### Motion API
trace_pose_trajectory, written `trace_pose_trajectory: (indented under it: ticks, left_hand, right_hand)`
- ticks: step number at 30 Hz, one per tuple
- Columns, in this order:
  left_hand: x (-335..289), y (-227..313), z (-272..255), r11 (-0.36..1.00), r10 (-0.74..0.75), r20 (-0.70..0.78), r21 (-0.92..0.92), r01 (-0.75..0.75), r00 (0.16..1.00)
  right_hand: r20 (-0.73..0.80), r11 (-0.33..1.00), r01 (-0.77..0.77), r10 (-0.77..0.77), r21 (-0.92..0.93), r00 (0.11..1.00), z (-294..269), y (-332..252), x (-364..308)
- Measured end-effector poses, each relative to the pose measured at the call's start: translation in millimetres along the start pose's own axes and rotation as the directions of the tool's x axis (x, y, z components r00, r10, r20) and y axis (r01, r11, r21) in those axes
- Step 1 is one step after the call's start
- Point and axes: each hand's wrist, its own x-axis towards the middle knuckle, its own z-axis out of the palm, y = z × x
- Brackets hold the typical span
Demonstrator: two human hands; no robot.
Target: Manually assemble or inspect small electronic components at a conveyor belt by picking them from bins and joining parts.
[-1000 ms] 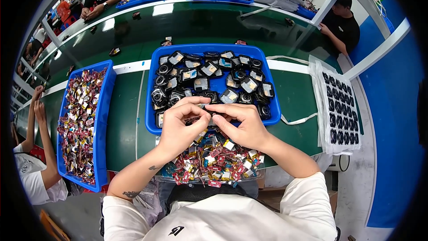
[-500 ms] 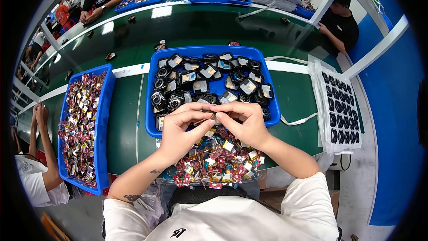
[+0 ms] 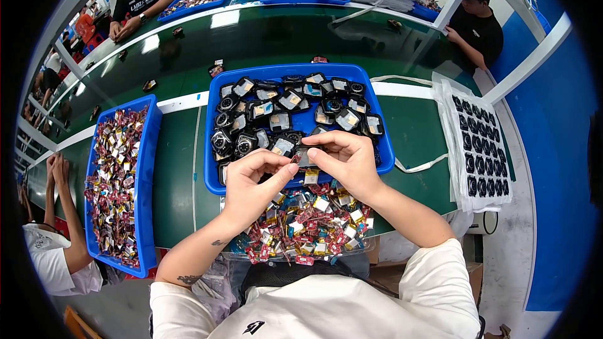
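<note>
My left hand (image 3: 256, 179) and my right hand (image 3: 347, 162) meet over the near edge of a blue tray (image 3: 385, 144). Thumb and fingers of the left pinch a small red circuit board (image 3: 295, 159). The right is closed on a small dark watch case (image 3: 305, 156), partly hidden by the fingers. A white and yellow battery cell (image 3: 311, 176) shows just below the fingertips; whether it hangs from the board I cannot tell. Black watch cases (image 3: 280, 122), several with batteries showing, fill the tray. Nearer me lies a heap of red boards with batteries (image 3: 308, 226).
Left stands a blue tray (image 3: 146, 182) heaped with similar boards; at right, a white sheet (image 3: 461, 194) holds rows of black watch cases. Beyond runs a green conveyor belt (image 3: 251, 41) with scattered parts. Metal posts (image 3: 531, 56) frame the bench. Other people sit left and across.
My hands have drawn slightly apart, uncovering the red board and the watch case between them. The battery cell now shows below the fingers. Parts on the belt have shifted slightly left.
</note>
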Motion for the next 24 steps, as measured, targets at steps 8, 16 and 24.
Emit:
trace_pose_trajectory:
  ticks: [8, 16, 24]
  left_hand:
    - [-1, 5, 0, 0.982, -0.116, 0.072, -0.14, 0.125, 0.991]
    - [2, 6, 0, 0.985, -0.155, 0.029, -0.076, 0.156, 0.988]
    - [1, 4, -1, 0.987, -0.129, 0.01, -0.098, 0.129, 0.992]
  right_hand:
    - [-0.05, 0.995, 0.049, -0.054, -0.09, 0.997, 5, 3, -6]
    - [-0.025, 0.843, 0.361, -0.404, -0.4, 0.915, 8, 5, -5]
    - [-0.016, 0.915, 0.305, -0.32, -0.266, 0.947, 12, 5, -7]
